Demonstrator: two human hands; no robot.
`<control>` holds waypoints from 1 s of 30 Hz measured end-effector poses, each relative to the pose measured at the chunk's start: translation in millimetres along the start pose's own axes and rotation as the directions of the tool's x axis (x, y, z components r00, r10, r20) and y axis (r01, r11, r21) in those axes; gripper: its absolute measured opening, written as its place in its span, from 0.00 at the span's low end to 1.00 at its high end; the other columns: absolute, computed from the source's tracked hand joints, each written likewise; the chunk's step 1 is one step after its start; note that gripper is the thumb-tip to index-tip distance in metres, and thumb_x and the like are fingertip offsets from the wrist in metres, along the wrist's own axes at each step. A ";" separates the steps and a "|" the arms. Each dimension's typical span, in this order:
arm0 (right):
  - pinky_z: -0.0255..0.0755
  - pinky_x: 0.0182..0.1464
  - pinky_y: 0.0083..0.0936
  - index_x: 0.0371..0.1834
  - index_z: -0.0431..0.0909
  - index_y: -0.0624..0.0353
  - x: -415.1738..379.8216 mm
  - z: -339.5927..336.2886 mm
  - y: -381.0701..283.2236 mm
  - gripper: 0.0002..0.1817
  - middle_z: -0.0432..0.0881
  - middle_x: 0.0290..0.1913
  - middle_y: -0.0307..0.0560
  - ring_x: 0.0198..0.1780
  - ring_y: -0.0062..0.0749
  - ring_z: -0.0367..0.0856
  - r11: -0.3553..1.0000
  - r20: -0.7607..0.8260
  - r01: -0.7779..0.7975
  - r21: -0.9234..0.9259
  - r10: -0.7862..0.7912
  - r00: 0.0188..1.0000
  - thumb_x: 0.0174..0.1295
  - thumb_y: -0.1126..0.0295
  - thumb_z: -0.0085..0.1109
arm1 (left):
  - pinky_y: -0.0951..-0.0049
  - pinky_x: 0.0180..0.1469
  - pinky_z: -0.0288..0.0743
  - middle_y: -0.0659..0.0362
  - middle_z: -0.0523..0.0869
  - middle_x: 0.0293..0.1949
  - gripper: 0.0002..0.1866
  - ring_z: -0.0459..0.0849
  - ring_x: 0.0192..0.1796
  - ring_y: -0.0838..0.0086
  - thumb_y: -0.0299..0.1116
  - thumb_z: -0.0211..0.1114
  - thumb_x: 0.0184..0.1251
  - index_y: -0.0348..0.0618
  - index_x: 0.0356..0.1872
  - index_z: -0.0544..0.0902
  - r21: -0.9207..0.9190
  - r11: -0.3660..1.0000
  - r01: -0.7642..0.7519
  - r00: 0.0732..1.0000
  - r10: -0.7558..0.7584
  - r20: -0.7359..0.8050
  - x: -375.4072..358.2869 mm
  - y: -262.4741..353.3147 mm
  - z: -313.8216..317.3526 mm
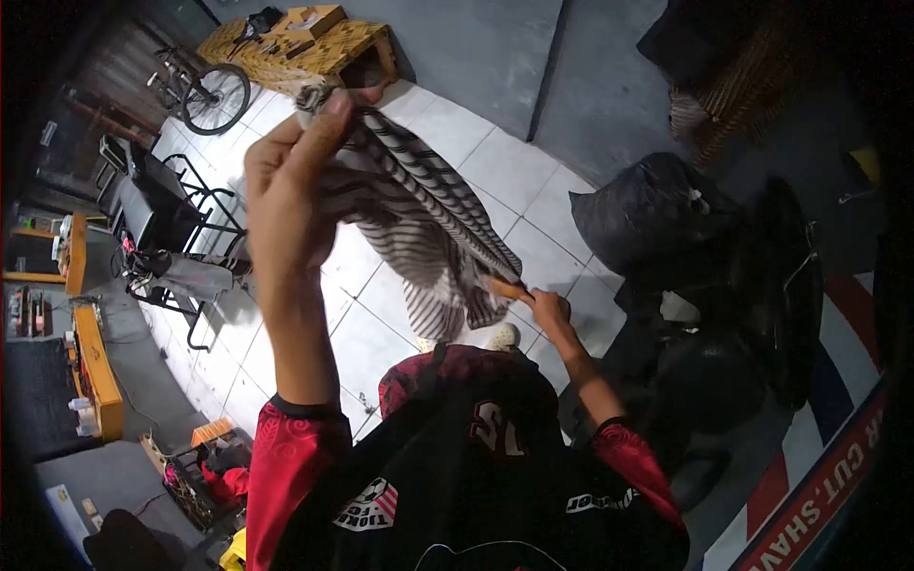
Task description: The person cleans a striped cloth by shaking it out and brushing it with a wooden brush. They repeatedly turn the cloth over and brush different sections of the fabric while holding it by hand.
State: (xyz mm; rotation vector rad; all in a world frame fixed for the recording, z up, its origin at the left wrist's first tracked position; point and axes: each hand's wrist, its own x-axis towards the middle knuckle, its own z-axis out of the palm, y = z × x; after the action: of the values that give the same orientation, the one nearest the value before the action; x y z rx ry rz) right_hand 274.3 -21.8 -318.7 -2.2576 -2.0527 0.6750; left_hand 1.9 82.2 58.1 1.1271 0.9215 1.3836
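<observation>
A thin black-and-white striped cloth (433,224) hangs in loose folds in front of me, stretched at a slant between my hands. My left hand (295,176) is raised high, thumb and fingers closed on a bunched upper corner. Lower and to the right, my right hand (550,309) is closed at the cloth's other end. A tan, narrow shape by those fingers is too small to tell apart from a finger. The cloth's lower edge dangles above the white tiled floor (381,309), close to my pale spotted shoes (503,335).
A black folding-frame chair (157,205) stands at left, with a bicycle (214,100) behind it. A patterned low table (328,43) carries an open cardboard box. A black plastic bag (647,205) rests on a dark chair at right. Wooden shelves (98,366) line the left wall.
</observation>
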 end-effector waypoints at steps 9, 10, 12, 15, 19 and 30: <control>0.70 0.36 0.40 0.27 0.77 0.57 -60.5 -112.4 -81.9 0.12 0.79 0.27 0.50 0.32 0.45 0.79 0.920 0.195 0.369 -0.135 -0.341 0.920 0.56 0.61 0.50 | 0.88 0.22 0.56 0.71 0.73 0.20 0.15 0.65 0.20 0.90 0.40 0.55 0.67 0.39 0.41 0.82 0.073 0.991 -0.109 0.993 0.112 -0.046 19.1 -55.1 42.1; 0.70 0.36 0.41 0.30 0.77 0.56 -68.7 -145.3 -103.9 0.13 0.79 0.27 0.49 0.31 0.46 0.79 0.914 0.178 0.404 -0.034 -0.392 0.902 0.57 0.59 0.50 | 0.88 0.23 0.56 0.71 0.71 0.20 0.15 0.65 0.21 0.91 0.40 0.54 0.67 0.39 0.42 0.81 0.061 0.994 -0.086 0.996 0.088 -0.023 16.9 -60.6 45.2; 0.70 0.34 0.41 0.35 0.75 0.55 -69.8 -169.4 -124.2 0.14 0.78 0.27 0.49 0.30 0.48 0.78 0.829 -0.238 0.559 -0.001 -0.543 0.805 0.59 0.56 0.49 | 0.87 0.24 0.58 0.71 0.70 0.20 0.15 0.65 0.22 0.90 0.40 0.53 0.68 0.38 0.44 0.79 -0.016 1.000 0.005 1.000 -0.005 -0.004 8.9 -63.5 51.8; 0.70 0.33 0.42 0.36 0.73 0.56 -47.7 -174.0 -140.7 0.14 0.78 0.26 0.50 0.29 0.49 0.77 0.883 -0.464 0.423 0.206 -0.292 0.836 0.61 0.56 0.49 | 0.87 0.25 0.60 0.69 0.71 0.22 0.15 0.66 0.22 0.89 0.41 0.51 0.69 0.38 0.42 0.77 -0.086 0.996 -0.025 0.998 0.019 -0.060 -1.7 -61.7 55.8; 0.70 0.33 0.42 0.37 0.73 0.59 5.1 -81.5 -95.9 0.16 0.79 0.29 0.53 0.32 0.52 0.78 0.926 -0.439 0.266 0.268 -0.129 0.889 0.62 0.55 0.47 | 0.83 0.23 0.65 0.63 0.75 0.27 0.14 0.71 0.24 0.85 0.43 0.51 0.69 0.41 0.39 0.73 -0.389 0.903 -0.183 0.973 0.111 -0.202 -4.4 -46.6 54.0; 0.73 0.40 0.39 0.39 0.79 0.56 -50.4 -5.5 -55.0 0.17 0.81 0.36 0.51 0.40 0.45 0.80 0.947 0.317 0.295 -0.125 -0.244 0.916 0.56 0.56 0.52 | 0.82 0.30 0.66 0.61 0.74 0.37 0.11 0.69 0.32 0.83 0.40 0.47 0.71 0.44 0.42 0.70 -0.329 0.877 -0.351 0.908 0.234 -0.348 11.2 -57.2 50.9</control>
State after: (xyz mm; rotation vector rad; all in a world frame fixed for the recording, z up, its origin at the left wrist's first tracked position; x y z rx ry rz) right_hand 221.9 -60.8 -282.2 -1.9860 -2.5948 0.8942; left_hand 66.0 97.5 17.6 0.7874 0.6527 1.9336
